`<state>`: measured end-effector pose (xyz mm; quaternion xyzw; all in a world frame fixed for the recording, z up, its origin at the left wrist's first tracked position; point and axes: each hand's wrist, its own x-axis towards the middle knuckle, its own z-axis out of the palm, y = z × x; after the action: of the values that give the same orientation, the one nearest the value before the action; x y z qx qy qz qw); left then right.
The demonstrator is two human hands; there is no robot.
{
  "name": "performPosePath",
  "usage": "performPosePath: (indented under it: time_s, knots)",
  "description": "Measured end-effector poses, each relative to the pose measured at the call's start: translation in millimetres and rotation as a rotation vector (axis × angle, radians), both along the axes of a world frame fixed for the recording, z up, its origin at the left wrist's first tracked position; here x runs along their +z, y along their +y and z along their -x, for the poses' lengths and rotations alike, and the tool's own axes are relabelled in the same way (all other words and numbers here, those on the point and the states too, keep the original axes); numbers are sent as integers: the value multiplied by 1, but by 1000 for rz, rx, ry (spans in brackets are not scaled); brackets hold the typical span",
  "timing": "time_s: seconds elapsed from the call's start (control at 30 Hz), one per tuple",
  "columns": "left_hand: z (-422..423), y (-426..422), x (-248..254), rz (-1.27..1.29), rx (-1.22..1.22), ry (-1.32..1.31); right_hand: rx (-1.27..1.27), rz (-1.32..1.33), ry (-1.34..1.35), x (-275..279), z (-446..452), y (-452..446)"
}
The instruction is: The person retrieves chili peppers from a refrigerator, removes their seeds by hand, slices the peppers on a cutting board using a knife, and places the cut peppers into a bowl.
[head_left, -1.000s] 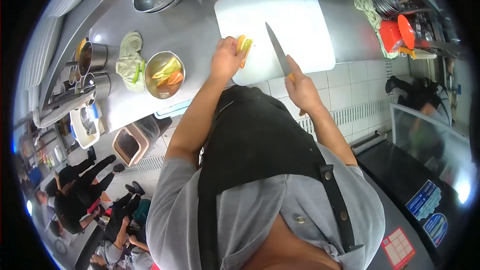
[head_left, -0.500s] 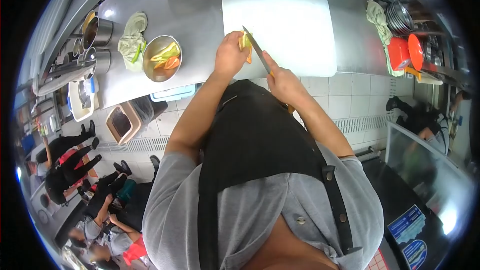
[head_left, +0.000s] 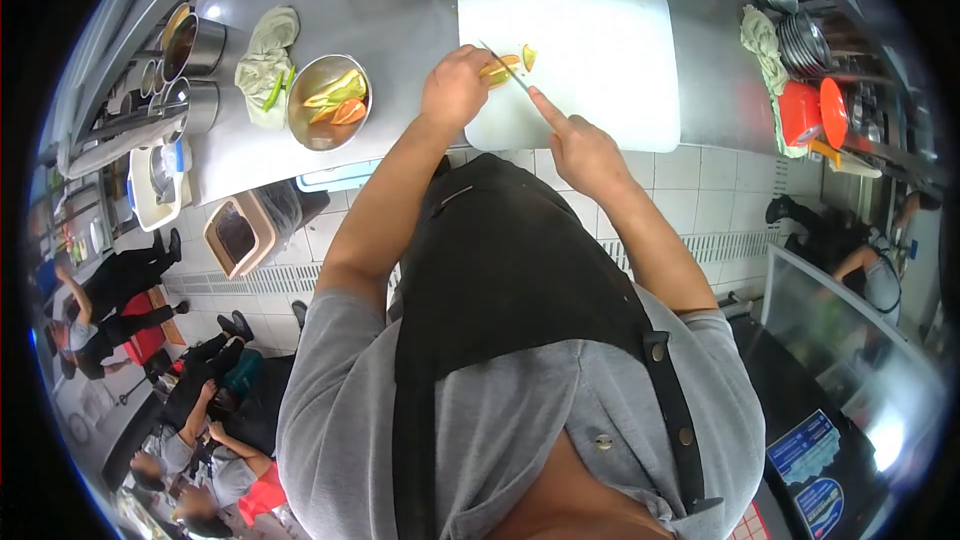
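- In the head view, I saw the left hand (head_left: 457, 87) curled against orange-yellow, curved, pepper-like pieces (head_left: 495, 73) on the white, round-cornered board (head_left: 590, 50).
- The right hand (head_left: 590, 153) gripped a long, steel-bladed knife (head_left: 517, 78), its blade over them.
- I judged the pieces light, crisp and slick-skinned, best pinned from above, away from the edge.

A knife (head_left: 507, 69) slants across orange-yellow pieces (head_left: 494, 78) on a white board (head_left: 605, 60).

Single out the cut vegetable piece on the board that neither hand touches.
The small yellow-green piece, alone to the right of the narrow steel knife; the orange-yellow vegetable is held by the left hand.
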<state>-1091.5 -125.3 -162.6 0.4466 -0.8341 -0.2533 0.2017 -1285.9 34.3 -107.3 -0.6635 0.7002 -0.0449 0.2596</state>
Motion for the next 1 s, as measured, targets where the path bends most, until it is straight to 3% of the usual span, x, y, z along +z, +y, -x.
performPosePath:
  time_s: [0.23,0.37,0.53,0.77,1.0]
  knots:
    - [-4,-2,-12,0,17,25,38,-68,133,-25,-3,-13]
    - [-5,14,-3,-16,97,33,-11,20,-27,-31,0,-18]
    - [-11,43,-5,-69,187,162,-79,4,-255,8,-20,0]
    - [-8,43,-16,-17,162,137,-35,-102,-132,-27,-31,0]
    - [-10,33,-8,64,91,136,-82,-31,-128,-13,-21,-8]
